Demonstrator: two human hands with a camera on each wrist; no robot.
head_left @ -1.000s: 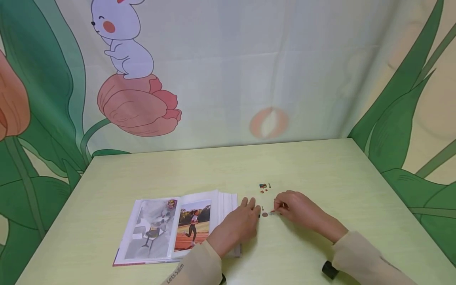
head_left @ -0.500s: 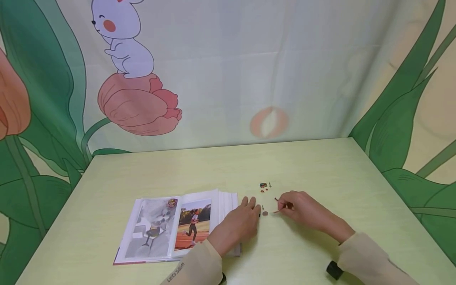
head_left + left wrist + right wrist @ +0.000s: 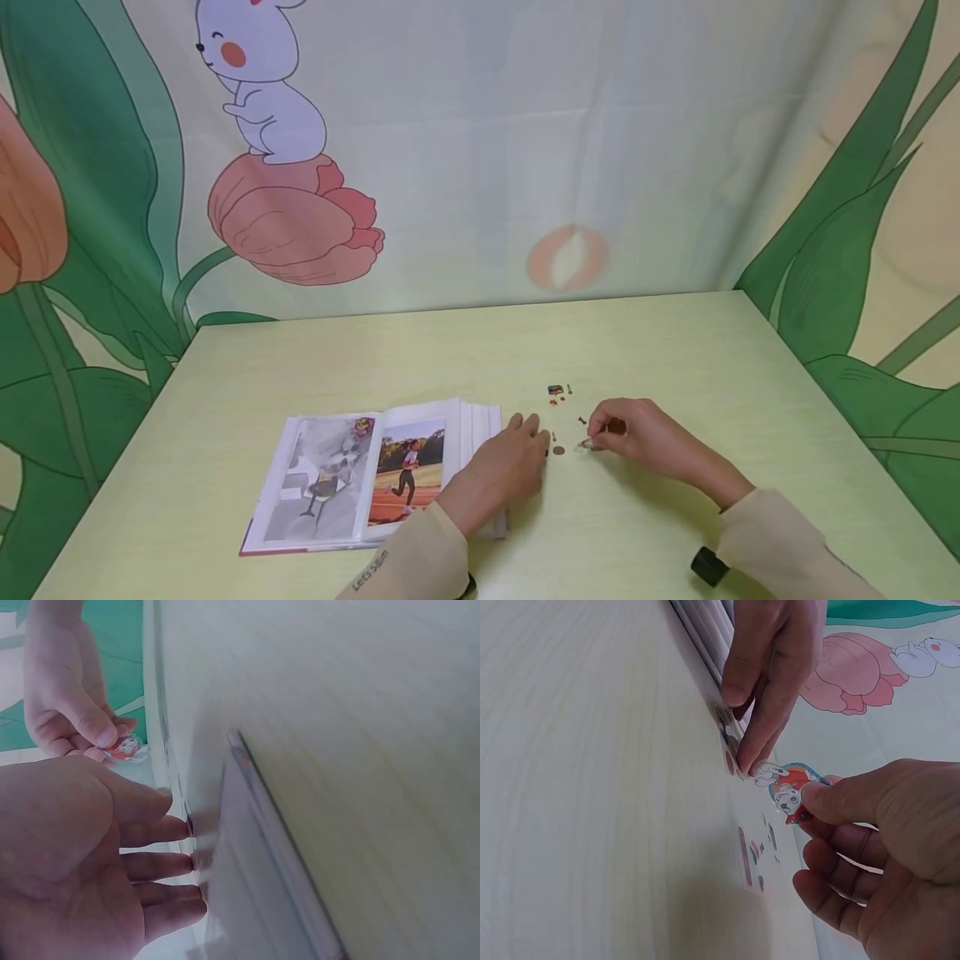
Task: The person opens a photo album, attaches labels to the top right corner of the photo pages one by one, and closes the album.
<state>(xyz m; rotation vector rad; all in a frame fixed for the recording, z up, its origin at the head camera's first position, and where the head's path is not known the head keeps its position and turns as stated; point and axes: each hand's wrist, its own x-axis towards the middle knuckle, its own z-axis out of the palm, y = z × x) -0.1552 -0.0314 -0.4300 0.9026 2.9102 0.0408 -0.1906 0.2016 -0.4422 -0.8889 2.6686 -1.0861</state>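
Note:
My right hand pinches a small cartoon sticker between thumb and forefinger. It shows a white animal figure in orange with a blue striped edge. Held just above the table, the sticker is partly covered by the thumb. My left hand lies beside the photo album, its fingers extended and the fingertips down on the surface. Around those fingertips are several tiny printed stickers, among them a brown round one and a colourful rectangular one; their backing sheet is hard to make out.
The open album shows a greyish picture and a photo of a runner. A thick stack of pages rises at its right side. Behind the pale table hangs a printed curtain.
My right hand has moved slightly right, lifting the sticker off from beside the round brown one. The left hand stays in place.

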